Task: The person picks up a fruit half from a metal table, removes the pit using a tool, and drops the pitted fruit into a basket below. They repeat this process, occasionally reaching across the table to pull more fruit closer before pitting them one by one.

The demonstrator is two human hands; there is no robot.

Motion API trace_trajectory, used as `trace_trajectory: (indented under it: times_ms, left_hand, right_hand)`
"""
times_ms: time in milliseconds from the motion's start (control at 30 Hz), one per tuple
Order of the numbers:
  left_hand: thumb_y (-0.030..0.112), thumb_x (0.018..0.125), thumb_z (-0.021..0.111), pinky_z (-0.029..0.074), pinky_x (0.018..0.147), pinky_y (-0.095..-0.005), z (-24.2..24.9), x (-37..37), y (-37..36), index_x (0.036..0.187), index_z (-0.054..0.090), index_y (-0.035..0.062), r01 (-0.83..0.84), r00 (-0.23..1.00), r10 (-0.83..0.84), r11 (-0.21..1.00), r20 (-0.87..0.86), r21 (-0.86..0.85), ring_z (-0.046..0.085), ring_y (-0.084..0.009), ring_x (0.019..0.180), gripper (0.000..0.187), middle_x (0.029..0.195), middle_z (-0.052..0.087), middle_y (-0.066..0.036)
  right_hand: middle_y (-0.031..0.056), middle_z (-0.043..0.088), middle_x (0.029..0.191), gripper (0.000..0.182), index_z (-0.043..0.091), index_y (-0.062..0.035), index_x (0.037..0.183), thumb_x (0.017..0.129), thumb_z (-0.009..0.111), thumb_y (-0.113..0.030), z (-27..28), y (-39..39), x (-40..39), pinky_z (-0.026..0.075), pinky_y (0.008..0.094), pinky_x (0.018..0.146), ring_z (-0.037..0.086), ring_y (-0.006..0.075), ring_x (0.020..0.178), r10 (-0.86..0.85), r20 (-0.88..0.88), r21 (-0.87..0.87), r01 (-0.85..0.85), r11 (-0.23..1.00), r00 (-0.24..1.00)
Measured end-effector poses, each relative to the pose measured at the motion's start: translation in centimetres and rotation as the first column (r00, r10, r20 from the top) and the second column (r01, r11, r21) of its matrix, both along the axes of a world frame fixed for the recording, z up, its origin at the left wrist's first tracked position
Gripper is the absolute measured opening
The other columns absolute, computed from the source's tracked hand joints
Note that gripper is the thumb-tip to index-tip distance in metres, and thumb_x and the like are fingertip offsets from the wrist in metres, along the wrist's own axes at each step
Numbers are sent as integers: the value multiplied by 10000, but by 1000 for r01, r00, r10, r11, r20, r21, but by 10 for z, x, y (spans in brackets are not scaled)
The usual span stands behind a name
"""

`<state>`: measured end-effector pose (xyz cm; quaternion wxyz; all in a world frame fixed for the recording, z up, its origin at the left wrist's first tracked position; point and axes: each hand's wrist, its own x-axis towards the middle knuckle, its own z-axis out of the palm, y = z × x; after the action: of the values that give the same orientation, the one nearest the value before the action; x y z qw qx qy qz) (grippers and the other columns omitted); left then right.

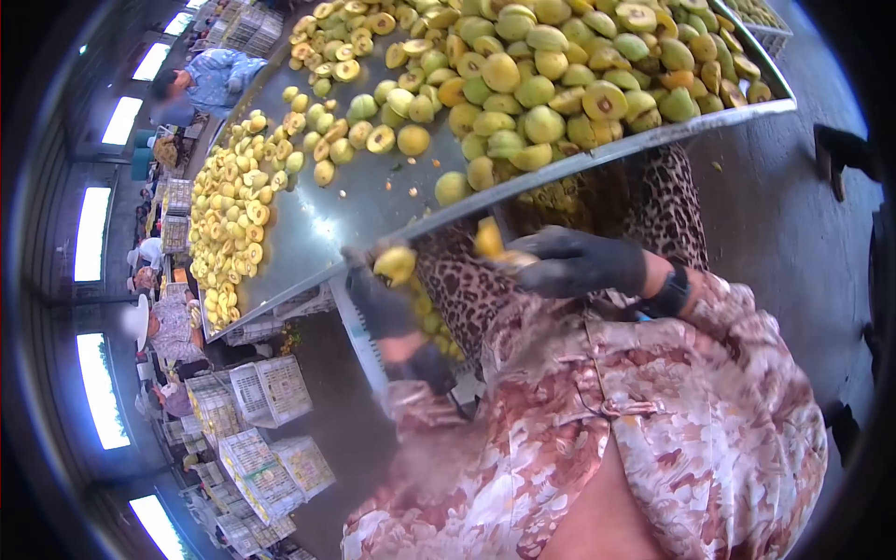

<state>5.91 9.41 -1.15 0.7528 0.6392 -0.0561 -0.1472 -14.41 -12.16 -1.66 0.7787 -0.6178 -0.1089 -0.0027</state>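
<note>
My left hand (pixel 381 303), in a dark glove and smeared by motion, is closed around a yellow-green stone fruit (pixel 396 265) just below the table edge. To its right, my right hand (pixel 579 263), in a black glove with a dark band at the wrist, has its fingers bent round a blurred cut stone fruit piece (pixel 511 260). Another yellow piece (pixel 488 238) shows just beyond those fingertips. Both hands are over my lap, in front of leopard-print cloth (pixel 670 201). Below my left hand, a pale crate (pixel 359 338) holds yellow-green fruit, partly hidden by my arm.
A metal table (pixel 369 210) with a raised rim bears a large heap of halved stone fruit (pixel 546 84) and a second pile (pixel 229 233) at the far left. Several pits lie between. Stacked white crates (pixel 271 392) stand at left on the floor. A person (pixel 215 82) works across the table.
</note>
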Motion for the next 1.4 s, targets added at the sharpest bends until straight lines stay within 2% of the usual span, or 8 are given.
trace_trajectory:
  times_ms: [100,167,267,367,500,600,800,1400]
  left_hand:
    - [415,979,582,546,864,-395,-40,95,33,920,735,2,-353,765,-172,693,620,628,680,-311,962,444,1079,708,-181]
    - [335,920,651,487,991,-435,-52,129,2,927,751,25,-461,573,-372,590,730,663,636,-366,1087,326,1180,690,-209]
    - [280,860,706,440,1066,-445,-62,154,-94,1136,706,47,-314,217,-596,708,774,633,556,-368,1234,361,1372,588,-211]
    - [265,839,743,410,1082,-444,-130,198,-151,1334,597,81,-321,125,-753,586,646,744,528,-374,1256,548,1355,573,-173]
    - [291,900,703,501,966,-417,-77,178,-158,1373,528,10,-230,307,-901,242,306,943,602,-312,1164,577,1337,588,-153]
    - [375,1010,585,552,834,-342,-22,140,-138,1367,526,-7,616,720,-692,672,52,411,672,-229,1006,526,1249,646,-129]
    - [556,1052,398,571,699,-280,14,3,-114,1322,552,-14,517,765,-580,812,-280,-270,697,-209,794,649,1089,696,-145]
    - [477,1053,479,575,751,-297,-17,-50,-93,1088,632,-7,550,762,-579,815,-290,-183,689,-190,853,509,975,692,-114]
  right_hand:
    - [76,675,794,201,691,-87,990,971,616,-272,-41,-24,-18,490,386,635,646,220,719,-159,-272,-350,57,935,949]
    - [127,696,821,207,682,-101,972,961,612,-296,-50,-35,-24,503,442,653,683,331,749,-292,-74,-967,2,255,954]
    - [192,677,815,198,661,-111,945,945,606,-301,-40,-24,-1,504,495,670,643,447,781,-454,-45,-741,275,612,890]
    - [228,659,785,234,639,-71,926,931,620,-304,-37,-27,0,500,526,673,635,465,778,-464,-48,-822,229,521,884]
    - [217,644,723,263,629,-68,934,991,588,-321,-43,-31,-9,497,463,633,607,398,644,-507,-78,-693,319,646,858]
    - [191,640,712,279,632,-59,913,1023,559,-305,-21,-36,-2,489,414,626,570,336,607,-504,-91,-378,438,815,859]
    - [181,656,753,215,643,-27,953,977,623,-240,-18,-23,33,500,421,652,622,356,668,-567,96,-350,561,751,818]
    - [211,641,701,232,609,-29,976,947,601,-259,3,-22,-3,504,504,605,639,438,661,-355,162,-830,321,455,921]
